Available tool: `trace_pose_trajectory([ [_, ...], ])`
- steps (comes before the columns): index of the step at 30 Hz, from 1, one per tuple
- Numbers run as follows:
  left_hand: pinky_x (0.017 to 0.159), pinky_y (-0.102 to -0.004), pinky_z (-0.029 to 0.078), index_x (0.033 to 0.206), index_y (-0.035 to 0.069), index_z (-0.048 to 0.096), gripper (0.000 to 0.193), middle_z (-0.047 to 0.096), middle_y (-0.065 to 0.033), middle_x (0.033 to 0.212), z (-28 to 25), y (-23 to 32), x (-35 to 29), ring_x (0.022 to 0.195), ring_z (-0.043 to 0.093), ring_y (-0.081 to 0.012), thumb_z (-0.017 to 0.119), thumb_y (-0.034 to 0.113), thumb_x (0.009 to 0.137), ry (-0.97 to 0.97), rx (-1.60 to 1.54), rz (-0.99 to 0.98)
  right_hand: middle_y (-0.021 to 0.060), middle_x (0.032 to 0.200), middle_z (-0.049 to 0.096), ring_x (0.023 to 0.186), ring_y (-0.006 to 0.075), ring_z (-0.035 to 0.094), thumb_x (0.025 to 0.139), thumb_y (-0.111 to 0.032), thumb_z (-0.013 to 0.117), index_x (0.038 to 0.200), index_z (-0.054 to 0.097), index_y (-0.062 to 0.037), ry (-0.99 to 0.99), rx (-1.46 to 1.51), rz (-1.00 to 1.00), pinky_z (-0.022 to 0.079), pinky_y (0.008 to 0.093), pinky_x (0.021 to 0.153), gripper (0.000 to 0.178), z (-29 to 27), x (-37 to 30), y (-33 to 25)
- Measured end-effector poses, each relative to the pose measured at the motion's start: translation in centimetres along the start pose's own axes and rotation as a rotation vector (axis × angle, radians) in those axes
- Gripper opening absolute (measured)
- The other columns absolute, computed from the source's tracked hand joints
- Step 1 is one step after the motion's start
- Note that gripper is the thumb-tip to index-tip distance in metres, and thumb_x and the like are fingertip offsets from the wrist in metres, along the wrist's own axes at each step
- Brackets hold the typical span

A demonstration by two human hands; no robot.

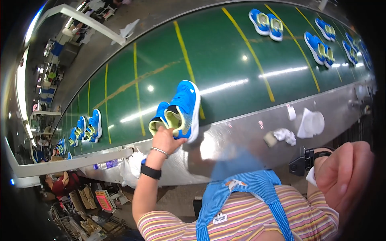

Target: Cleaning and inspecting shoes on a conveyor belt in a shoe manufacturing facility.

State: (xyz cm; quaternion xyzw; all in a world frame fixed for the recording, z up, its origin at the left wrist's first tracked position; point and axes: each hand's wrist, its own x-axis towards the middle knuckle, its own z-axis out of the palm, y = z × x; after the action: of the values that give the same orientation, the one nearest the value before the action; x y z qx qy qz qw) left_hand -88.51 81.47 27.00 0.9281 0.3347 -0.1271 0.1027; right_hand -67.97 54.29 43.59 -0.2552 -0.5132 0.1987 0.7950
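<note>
My left hand (164, 141) grips a pair of blue sneakers by their heels, the fingers inside the pale-green collars and the thumb outside. The nearer sneaker (187, 100) has a white sole and tilts up over the belt's near edge. Its mate (161, 109) lies against its left side, partly hidden. My right hand (346, 174) is raised at the right, away from the belt, its fingers curled. A bit of white material (311, 176) shows beside it; whatever lies inside the fingers is hidden.
A green conveyor belt (225, 56) with yellow cross lines carries more blue sneakers (266, 25) at right and others (93, 125) at left. White scraps (311, 122), crumpled paper (284, 135) and a plastic bottle (107, 164) lie on the metal ledge (241, 138). A white frame bar (72, 165) crosses at left.
</note>
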Motion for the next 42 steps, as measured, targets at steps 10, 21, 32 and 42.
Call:
trace_pose_trajectory([
  [10, 0.074, -0.0418, 0.041, 0.104, 0.013, 0.056, 0.048, 0.047, -0.0183, 0.096, 14.6, 12.9, -11.7, 0.091, 0.049, -0.0324, 0.071, 0.031, 0.063, 0.012, -0.125, -0.041, 0.0049, 0.082, 0.055, 0.075, 0.0114, 0.052, 0.079, -0.005, 0.056, 0.090, 0.058, -0.0030, 0.268, -0.253, 0.310, 0.043, 0.0246, 0.066, 0.012, -3.0, -9.1, -2.3],
  [21, 0.070, -0.0307, 0.048, 0.108, -0.006, 0.046, 0.046, 0.054, -0.0155, 0.106, 22.5, 4.2, -9.8, 0.087, 0.058, -0.0229, 0.060, 0.004, 0.065, 0.137, -1.377, -0.448, 0.0233, 0.109, 0.048, 0.101, 0.0298, 0.049, 0.068, -0.028, 0.069, 0.120, 0.042, -0.0005, 0.067, -0.588, 1.183, 0.041, 0.0336, 0.086, 0.065, -3.9, -26.9, 19.5],
  [32, 0.079, -0.0332, 0.047, 0.116, -0.003, 0.043, 0.046, 0.054, -0.0138, 0.106, 17.4, 2.8, -11.6, 0.093, 0.057, -0.0246, 0.042, -0.002, 0.070, -0.166, -1.861, -0.437, 0.0127, 0.098, 0.056, 0.087, 0.0213, 0.057, 0.070, -0.001, 0.044, 0.107, 0.049, 0.0033, 0.541, 0.175, 1.368, 0.047, 0.0312, 0.076, 0.038, -3.1, -23.9, 15.7],
  [42, 0.075, -0.0310, 0.049, 0.111, -0.003, 0.048, 0.041, 0.058, -0.0139, 0.101, 16.2, 1.7, -8.3, 0.086, 0.059, -0.0239, 0.035, -0.003, 0.071, -0.345, -1.982, -0.346, 0.0128, 0.099, 0.058, 0.086, 0.0196, 0.059, 0.075, -0.003, 0.043, 0.108, 0.049, 0.0030, 0.579, 0.122, 1.392, 0.048, 0.0295, 0.076, 0.034, -2.3, -22.8, 15.1],
])
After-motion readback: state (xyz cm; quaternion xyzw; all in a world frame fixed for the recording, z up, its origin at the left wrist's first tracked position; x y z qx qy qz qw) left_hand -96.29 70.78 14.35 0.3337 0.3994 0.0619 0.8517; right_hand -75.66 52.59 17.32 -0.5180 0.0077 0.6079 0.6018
